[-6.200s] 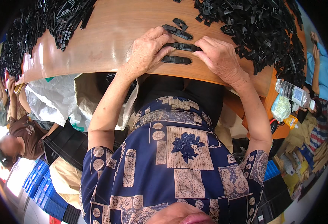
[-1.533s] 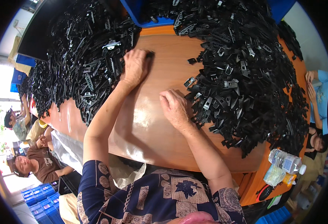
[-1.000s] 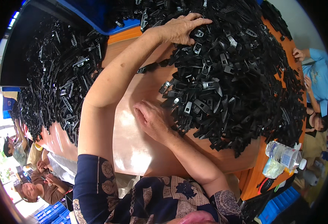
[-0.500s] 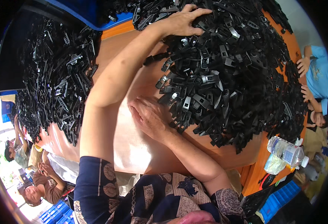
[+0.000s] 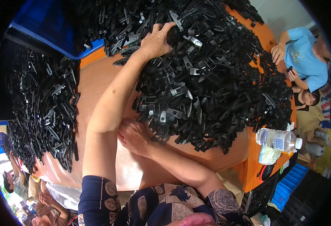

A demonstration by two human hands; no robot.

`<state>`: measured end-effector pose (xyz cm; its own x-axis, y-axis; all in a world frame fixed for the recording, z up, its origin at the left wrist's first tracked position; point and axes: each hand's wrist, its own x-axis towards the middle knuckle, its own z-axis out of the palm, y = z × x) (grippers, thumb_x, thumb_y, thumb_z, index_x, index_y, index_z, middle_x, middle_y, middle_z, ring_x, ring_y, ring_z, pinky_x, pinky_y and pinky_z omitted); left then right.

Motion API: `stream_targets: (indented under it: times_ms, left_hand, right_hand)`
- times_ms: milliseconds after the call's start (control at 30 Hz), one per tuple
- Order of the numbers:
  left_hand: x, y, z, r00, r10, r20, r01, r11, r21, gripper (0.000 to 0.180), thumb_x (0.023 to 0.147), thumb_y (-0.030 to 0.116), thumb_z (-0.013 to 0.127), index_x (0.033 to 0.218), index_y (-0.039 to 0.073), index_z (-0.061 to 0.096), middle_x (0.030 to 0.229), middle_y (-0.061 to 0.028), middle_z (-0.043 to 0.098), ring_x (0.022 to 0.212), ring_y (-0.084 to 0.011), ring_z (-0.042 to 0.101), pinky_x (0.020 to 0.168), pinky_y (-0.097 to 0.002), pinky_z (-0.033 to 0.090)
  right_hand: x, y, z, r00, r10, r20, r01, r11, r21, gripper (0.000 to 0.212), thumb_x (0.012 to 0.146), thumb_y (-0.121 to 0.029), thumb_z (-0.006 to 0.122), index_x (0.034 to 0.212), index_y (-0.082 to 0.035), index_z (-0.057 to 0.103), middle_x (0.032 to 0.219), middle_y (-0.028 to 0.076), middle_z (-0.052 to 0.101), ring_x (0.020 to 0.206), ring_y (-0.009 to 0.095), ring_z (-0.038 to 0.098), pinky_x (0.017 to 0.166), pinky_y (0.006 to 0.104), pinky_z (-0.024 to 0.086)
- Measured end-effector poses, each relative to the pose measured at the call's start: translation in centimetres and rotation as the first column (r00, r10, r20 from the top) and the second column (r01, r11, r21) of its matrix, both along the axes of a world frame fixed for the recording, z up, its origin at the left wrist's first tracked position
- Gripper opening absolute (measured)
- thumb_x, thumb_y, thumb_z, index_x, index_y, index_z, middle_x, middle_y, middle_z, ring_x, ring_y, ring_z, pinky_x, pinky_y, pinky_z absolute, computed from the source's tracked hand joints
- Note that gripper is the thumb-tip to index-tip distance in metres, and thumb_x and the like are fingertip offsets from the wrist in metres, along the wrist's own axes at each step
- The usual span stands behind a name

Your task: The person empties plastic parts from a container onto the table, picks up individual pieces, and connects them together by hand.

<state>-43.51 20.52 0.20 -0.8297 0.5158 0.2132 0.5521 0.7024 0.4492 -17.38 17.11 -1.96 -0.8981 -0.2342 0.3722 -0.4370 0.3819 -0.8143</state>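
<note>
Left hand [image 5: 156, 43] is at the right heap of black parts [image 5: 210, 83], far side, fingers [image 5: 168, 25] spread! Right hand [image 5: 135, 136] curls nearer, can't tell its grip; plenty lies loose, left heap [image 5: 41, 105] too.

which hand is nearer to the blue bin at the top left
Left. The left hand is over the heap of black parts, right of the blue bin; the right hand is farther off, lower in the view, by the heap's left edge.
</note>
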Motion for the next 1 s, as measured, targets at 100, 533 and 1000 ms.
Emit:
stream_targets:
  times_ms: [100, 533, 1000]
  left_hand:
    - [0.3, -1.0, 0.8, 0.993, 0.032, 0.114, -0.035, 0.999, 0.023, 0.079, 0.075, 0.019, 0.081, 0.144, 0.030, 0.045, 0.129, -0.0147, 0.054, 0.109, -0.0388, 0.066, 0.095, -0.0475, 0.053]
    - [6.0, -8.7, 0.9, 0.948, 0.308, 0.077, -0.317, 0.931, 0.181, 0.073, 0.072, 0.014, 0.080, 0.138, 0.023, 0.050, 0.124, -0.0181, 0.054, 0.109, -0.0432, 0.062, 0.093, -0.0497, 0.054]
    - [2.4, -8.9, 9.6, 0.956, -0.031, -0.293, -0.043, 0.969, -0.241, 0.086, 0.081, 0.054, 0.077, 0.151, 0.022, 0.038, 0.136, -0.0224, 0.050, 0.119, -0.0457, 0.057, 0.091, -0.0552, 0.052]
  right_hand:
    - [0.0, 0.1, 0.4, 1.000, -0.010, -0.008, 0.010, 0.999, -0.040, 0.008, 0.089, -0.008, 0.065, 0.095, -0.004, 0.064, 0.084, 0.012, 0.065, 0.083, 0.033, 0.067, 0.074, 0.0439, 0.055]
    - [-0.7, -0.4, 0.2, 0.999, 0.025, 0.021, -0.023, 0.996, -0.083, 0.007, 0.092, -0.009, 0.063, 0.091, -0.003, 0.062, 0.091, 0.016, 0.067, 0.083, 0.037, 0.066, 0.074, 0.0451, 0.055]
    - [-0.1, 0.2, 0.5, 0.991, 0.104, 0.088, -0.104, 0.995, 0.002, 0.010, 0.097, -0.014, 0.059, 0.102, -0.006, 0.061, 0.094, 0.013, 0.066, 0.089, 0.035, 0.066, 0.080, 0.0437, 0.055]
